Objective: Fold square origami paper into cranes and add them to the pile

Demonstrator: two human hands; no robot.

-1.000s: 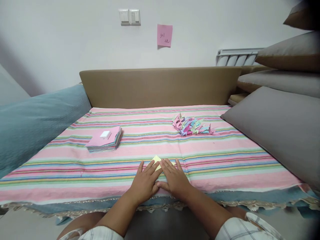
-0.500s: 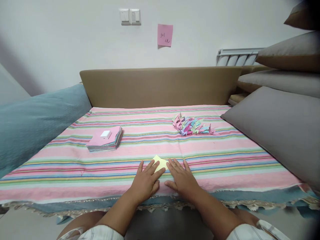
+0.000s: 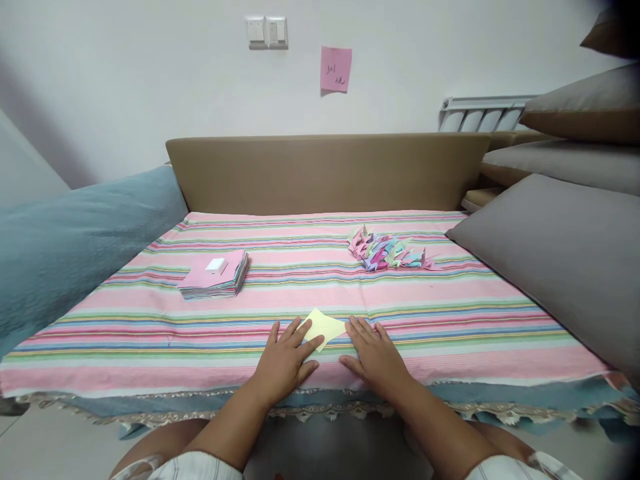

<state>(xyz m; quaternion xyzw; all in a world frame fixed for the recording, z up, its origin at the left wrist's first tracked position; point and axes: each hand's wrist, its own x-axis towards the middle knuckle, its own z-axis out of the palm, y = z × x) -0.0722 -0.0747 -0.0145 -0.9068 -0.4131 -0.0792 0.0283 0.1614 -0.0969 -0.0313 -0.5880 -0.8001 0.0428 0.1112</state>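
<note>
A pale yellow sheet of folded paper (image 3: pixel 325 328), kite-like in outline, lies flat on the striped cloth (image 3: pixel 290 293) in front of me. My left hand (image 3: pixel 287 357) rests palm down with fingers spread, some fingertips on the paper's left part. At the paper's pointed right end lies my right hand (image 3: pixel 373 350), also flat and open, its fingertips touching or just beside that tip. Neither hand grips anything. Part of the paper's left edge is hidden under my left fingers.
To the left sits a stack of coloured paper (image 3: pixel 200 280) with a small white block (image 3: pixel 217 266) on top. Several folded paper cranes (image 3: pixel 387 252) are heaped back right. Grey cushions (image 3: pixel 545 247) border the right, a blue cushion (image 3: pixel 95 233) the left, a brown backrest (image 3: pixel 325 175) the rear.
My hands have moved apart slightly, the left one leftward and the right one rightward. More of the yellow paper shows between them. The whole view has shifted a little.
</note>
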